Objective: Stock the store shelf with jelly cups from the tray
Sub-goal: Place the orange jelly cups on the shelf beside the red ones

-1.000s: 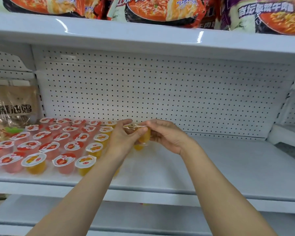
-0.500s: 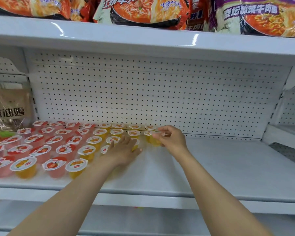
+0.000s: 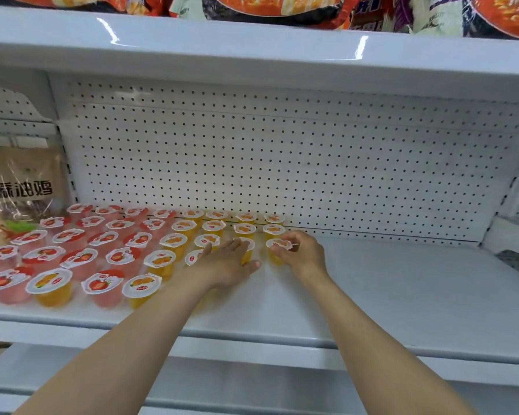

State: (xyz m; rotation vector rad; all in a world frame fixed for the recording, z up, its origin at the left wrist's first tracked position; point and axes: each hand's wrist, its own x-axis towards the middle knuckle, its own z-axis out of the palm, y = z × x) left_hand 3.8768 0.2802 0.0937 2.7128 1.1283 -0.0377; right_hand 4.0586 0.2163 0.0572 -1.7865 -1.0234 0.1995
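Observation:
Several rows of jelly cups [image 3: 108, 259], pink strawberry ones at the left and orange ones at the right, stand on the white shelf [image 3: 402, 295]. My right hand [image 3: 304, 254] pinches the lid edge of an orange jelly cup [image 3: 277, 250] standing at the right end of the rows. My left hand [image 3: 228, 262] lies flat with straight fingers over the orange cups just left of it, partly hiding them. The tray is out of view.
A white pegboard back panel [image 3: 282, 163] closes the shelf behind. Noodle packs [image 3: 267, 7] sit on the shelf above. A brown food bag [image 3: 18, 187] stands at the left. The shelf's right half is bare white surface.
Both hands came down from holding an orange cup in the air. The cup now stands on the shelf under my right hand, and my left hand has spread flat over neighbouring cups.

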